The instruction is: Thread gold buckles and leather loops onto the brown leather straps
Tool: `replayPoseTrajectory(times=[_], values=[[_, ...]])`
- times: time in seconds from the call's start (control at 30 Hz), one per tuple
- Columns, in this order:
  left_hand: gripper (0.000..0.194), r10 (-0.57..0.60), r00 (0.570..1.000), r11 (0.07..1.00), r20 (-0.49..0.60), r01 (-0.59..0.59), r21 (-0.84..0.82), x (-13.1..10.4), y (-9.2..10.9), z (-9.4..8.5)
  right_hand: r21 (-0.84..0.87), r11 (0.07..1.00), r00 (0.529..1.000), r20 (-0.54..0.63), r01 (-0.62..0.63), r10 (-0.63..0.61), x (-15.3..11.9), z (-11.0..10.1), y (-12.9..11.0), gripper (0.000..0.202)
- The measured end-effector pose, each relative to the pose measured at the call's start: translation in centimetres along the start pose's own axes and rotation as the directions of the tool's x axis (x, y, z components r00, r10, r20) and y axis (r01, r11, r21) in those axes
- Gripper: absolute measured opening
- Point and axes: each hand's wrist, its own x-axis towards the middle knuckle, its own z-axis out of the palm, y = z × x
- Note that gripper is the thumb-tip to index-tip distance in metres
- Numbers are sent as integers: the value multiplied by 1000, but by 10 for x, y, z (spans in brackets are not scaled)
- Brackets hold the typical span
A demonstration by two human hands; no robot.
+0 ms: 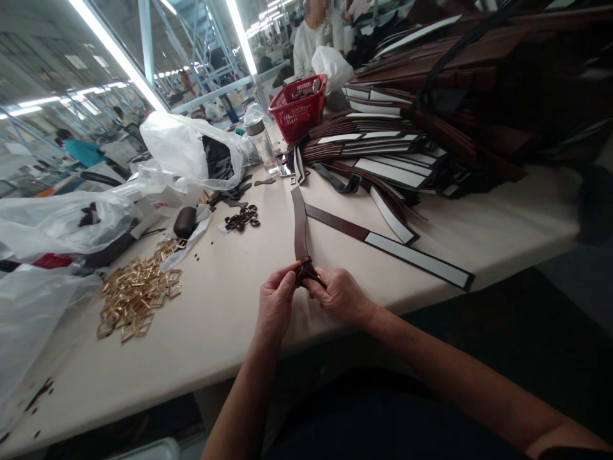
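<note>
My left hand (278,299) and my right hand (342,295) meet near the table's front edge, both closed on the near end of a brown leather strap (300,223). A dark loop sits around the strap just beyond my fingers, and a bit of gold-coloured metal shows between the hands; its shape is mostly hidden. The strap runs away from me up the table. A second strap (338,220), brown with a white-faced end, lies slantwise to the right. Left of the hands is a pile of gold buckles (138,287), and farther back a small heap of dark leather loops (242,218).
Bundled brown straps (383,144) with white faces fill the back right. A red basket (299,112), a clear bottle (263,147) and white plastic bags (182,140) stand along the back and left. A person (313,41) is beyond the table (201,345).
</note>
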Motion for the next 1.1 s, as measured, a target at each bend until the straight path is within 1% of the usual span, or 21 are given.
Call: replayPoseTrajectory(times=[0.1,0.17,0.23,0.33,0.4,0.47,0.57,0.63,0.7,0.8,0.87,0.93,1.0,1.1], values=[[39,-88,996,996,10,88,9,-3,1,-7,20,1000,1000,15,1,-2,0,0,0,25],[36,-92,996,994,12,91,66,-4,2,-12,58,998,999,34,-2,0,0,0,1,24],[34,-93,995,993,25,91,72,-4,3,-14,136,990,997,72,-24,14,-1,-1,1,26],[34,-180,982,981,59,183,-58,-4,3,-12,270,960,991,125,-75,42,-1,-1,3,29],[35,-219,973,967,76,227,-119,-5,1,-10,315,945,990,132,-92,52,0,-2,4,28],[35,-205,975,971,85,214,-104,-6,-1,-11,330,939,990,130,-95,55,0,-3,4,26],[34,-100,992,995,77,98,34,-6,-3,-17,358,928,989,136,-98,51,1,-4,3,27],[31,-47,997,994,64,40,101,-5,-3,-21,401,909,985,169,-110,45,2,-5,2,28],[32,-76,995,996,62,73,60,-4,-3,-21,465,875,974,222,-135,32,3,-8,1,30],[37,-184,980,978,72,190,-88,-2,-3,-15,567,805,958,286,-173,5,6,-12,4,35],[39,-198,979,971,55,203,-128,-1,-4,-11,592,783,952,306,-193,4,8,-15,8,38],[37,-138,989,987,46,141,-74,-1,-6,-9,587,782,946,324,-208,9,10,-17,10,40],[30,-26,997,997,79,20,79,-2,-7,-10,585,787,945,326,-198,-5,10,-17,11,39],[16,120,978,937,168,-168,307,-5,-3,-12,572,805,949,312,-154,-40,9,-15,11,33]])
